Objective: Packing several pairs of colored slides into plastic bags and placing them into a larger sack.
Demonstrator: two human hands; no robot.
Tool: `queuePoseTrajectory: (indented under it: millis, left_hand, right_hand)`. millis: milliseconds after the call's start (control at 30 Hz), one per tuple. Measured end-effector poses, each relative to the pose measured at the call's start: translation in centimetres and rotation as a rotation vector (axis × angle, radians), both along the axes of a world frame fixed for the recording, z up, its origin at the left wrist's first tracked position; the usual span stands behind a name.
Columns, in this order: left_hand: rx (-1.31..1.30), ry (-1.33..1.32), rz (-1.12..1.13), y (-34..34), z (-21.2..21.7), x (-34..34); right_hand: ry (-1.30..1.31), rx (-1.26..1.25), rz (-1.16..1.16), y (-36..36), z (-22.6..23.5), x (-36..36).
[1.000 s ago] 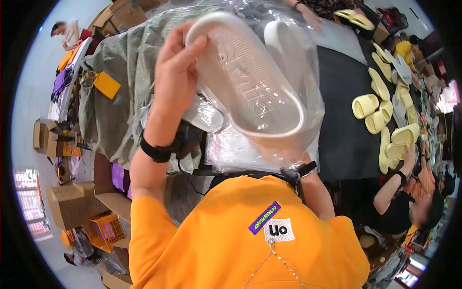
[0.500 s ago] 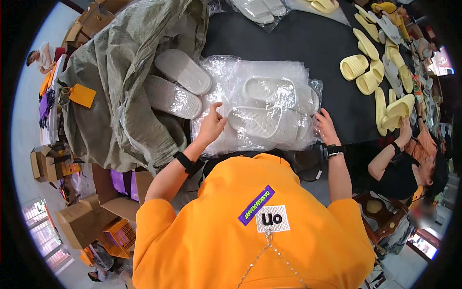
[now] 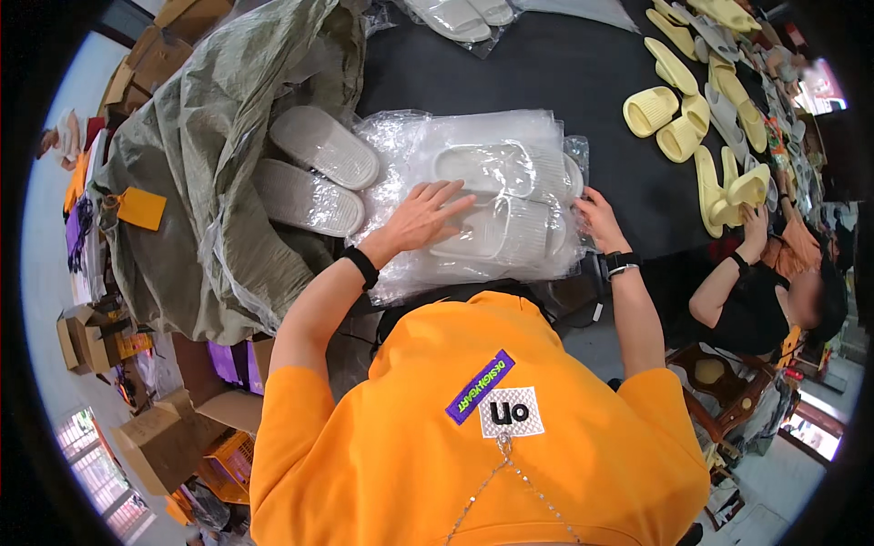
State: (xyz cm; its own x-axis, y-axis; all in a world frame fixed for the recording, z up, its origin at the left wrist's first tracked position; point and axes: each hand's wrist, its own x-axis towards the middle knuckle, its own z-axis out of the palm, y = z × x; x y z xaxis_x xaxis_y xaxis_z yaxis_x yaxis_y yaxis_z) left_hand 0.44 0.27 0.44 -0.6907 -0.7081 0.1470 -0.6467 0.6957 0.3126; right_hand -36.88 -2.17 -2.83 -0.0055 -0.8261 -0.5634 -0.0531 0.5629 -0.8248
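Observation:
A pair of pale grey slide slippers (image 3: 492, 232) lies in a clear plastic bag (image 3: 575, 153), on top of a stack of clear bags (image 3: 401, 146) at the table's near edge. My left hand (image 3: 423, 217) is laid over the near slipper with its fingers spread, holding nothing. At the bag's right edge, my right hand (image 3: 599, 221) has its fingertips bent onto the plastic. Just left of the stack, two more pale grey slippers (image 3: 314, 209) rest by the mouth of a grey-green woven sack (image 3: 182, 164).
Yellow slippers (image 3: 678, 118) and some grey ones lie along the right of the black table (image 3: 519, 73). Bagged slippers (image 3: 455, 18) sit at the far edge. A co-worker (image 3: 756, 291) at the right holds a yellow slipper. Cardboard boxes (image 3: 168, 428) stand at the lower left.
My left hand has moved right, from the bag's left side onto the slipper, its fingers spreading. My right fingers have closed in on the bag's edge. The whole view has shifted slightly.

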Motion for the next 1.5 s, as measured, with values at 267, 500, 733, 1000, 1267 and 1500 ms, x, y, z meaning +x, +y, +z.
queuePoseTrajectory:
  millis: [267, 500, 733, 1000, 1267, 1500]
  left_hand:
    - [0.108, 0.140, 0.049, -2.8, -2.3, -4.9]
    - [0.041, 0.042, 0.210, -2.4, -4.6, -5.6]
    - [0.019, 0.061, 0.270, -3.2, -5.4, -2.9]
    - [-0.108, 0.138, 0.290, -3.4, -5.3, -1.4]
    - [0.026, 0.095, 0.211, -0.7, -4.5, -2.8]
    - [0.026, 0.068, 0.312, 0.8, -4.2, 3.0]
  right_hand:
    - [0.104, 0.091, 0.234, -1.0, 2.9, 3.6]
    - [0.217, 0.027, 0.301, 2.5, 6.1, 3.8]
    - [-0.075, 0.122, 0.032, 6.4, 2.8, 0.9]
    - [-0.021, 0.122, 0.000, 5.8, 4.1, 4.4]
    - [-0.111, 0.063, -0.284, 7.0, -0.3, 1.5]
    - [-0.069, 0.030, -0.420, 8.3, -0.4, -3.3]
